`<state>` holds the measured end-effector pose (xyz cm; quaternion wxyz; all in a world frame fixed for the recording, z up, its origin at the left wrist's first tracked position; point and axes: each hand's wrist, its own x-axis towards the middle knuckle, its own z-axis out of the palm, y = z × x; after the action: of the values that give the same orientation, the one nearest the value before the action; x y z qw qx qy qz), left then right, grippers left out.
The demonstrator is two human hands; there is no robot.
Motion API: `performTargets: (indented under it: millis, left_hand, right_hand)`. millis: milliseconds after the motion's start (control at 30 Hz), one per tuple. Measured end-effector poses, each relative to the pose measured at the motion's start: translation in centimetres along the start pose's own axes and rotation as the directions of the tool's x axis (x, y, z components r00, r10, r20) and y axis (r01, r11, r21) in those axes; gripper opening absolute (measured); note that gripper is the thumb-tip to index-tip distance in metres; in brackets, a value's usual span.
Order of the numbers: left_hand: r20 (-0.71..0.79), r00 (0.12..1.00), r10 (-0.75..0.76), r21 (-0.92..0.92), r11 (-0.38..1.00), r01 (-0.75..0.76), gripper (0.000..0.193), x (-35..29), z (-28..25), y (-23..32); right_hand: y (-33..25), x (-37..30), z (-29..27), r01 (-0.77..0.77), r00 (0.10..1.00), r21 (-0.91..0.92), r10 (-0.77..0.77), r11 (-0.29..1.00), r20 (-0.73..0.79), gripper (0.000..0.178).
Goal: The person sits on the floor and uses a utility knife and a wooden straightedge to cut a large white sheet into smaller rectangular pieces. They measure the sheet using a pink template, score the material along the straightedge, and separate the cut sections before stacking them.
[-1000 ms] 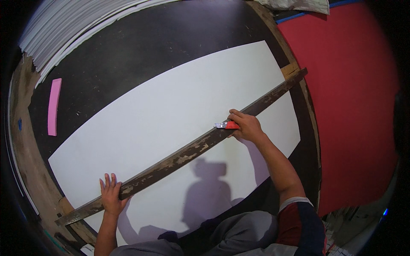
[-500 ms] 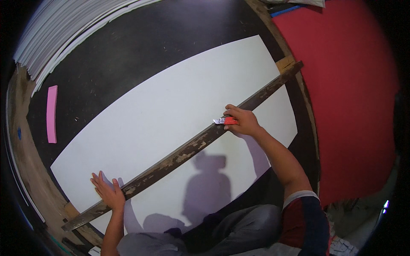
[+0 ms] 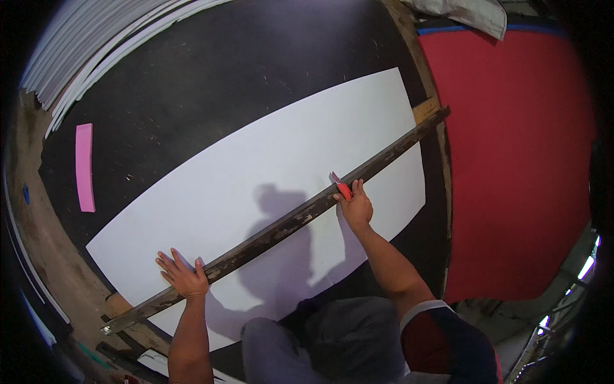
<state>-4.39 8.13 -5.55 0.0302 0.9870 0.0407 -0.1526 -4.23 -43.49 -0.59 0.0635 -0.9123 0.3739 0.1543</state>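
A large white sheet (image 3: pixel 307 134) with a curved far edge lies flat. Across it, slanting from near left to far right, runs a long dark bar (image 3: pixel 275 237) with worn, flaking paint. My left hand (image 3: pixel 185 276) is spread beside the bar's left part, fingers on the sheet and thumb at the bar. Farther along, my right hand (image 3: pixel 359 210) rests against the bar, closed around a red-handled utility knife (image 3: pixel 344 190). The blade points up and left over the bar, toward the sheet's far side; whether its tip touches the sheet I cannot tell.
Beneath the sheet is a dark work surface (image 3: pixel 211 77) with a wooden border. A pink strip (image 3: pixel 84 168) lies at the left, and white sheets (image 3: pixel 96 51) are stacked at the far left. To the right spreads a red sheet (image 3: pixel 511 166). My bent legs are at the near edge.
My right hand has turned, so the blade, which pointed left along the bar, now points up and left across it. My head view has shifted; my left hand stays at the bar.
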Motion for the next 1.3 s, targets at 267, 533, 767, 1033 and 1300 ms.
performTargets:
  millis: [267, 533, 767, 1033, 1300]
  left_hand:
    - [0.024, 1.0, -0.005, -0.034, 0.999, 0.006, 0.083, 0.1, 0.2, 1.1]
    - [-0.072, 0.997, 0.002, 0.013, 1.0, -0.001, 0.079, 0.5, 0.4, 0.7]
    - [0.022, 0.999, -0.034, 0.034, 0.999, 0.034, 0.08, 0.4, 0.3, 1.1]
    - [0.081, 0.993, -0.081, -0.005, 0.997, 0.082, 0.08, 0.3, -0.6, 1.2]
    - [0.155, 0.983, -0.094, -0.021, 0.995, 0.099, 0.08, 0.9, -1.6, 1.9]
  right_hand:
    - [1.7, 2.0, 0.4, 0.02, 0.999, -0.095, -0.017, 0.995, 0.038, 0.097]
    - [-0.9, 1.9, -0.7, -0.015, 0.993, -0.079, 0.024, 0.997, 0.117, 0.096]
    - [-0.2, 2.0, -0.7, -0.032, 0.993, -0.14, 0.048, 0.99, 0.11, 0.098]
    - [-3.3, 0.2, -1.8, 0.062, 0.997, -0.083, -0.059, 0.995, 0.046, 0.071]
    - [-17.3, -11.0, 8.0, 0.601, 0.775, 0.012, -0.58, 0.799, -0.253, 0.056]
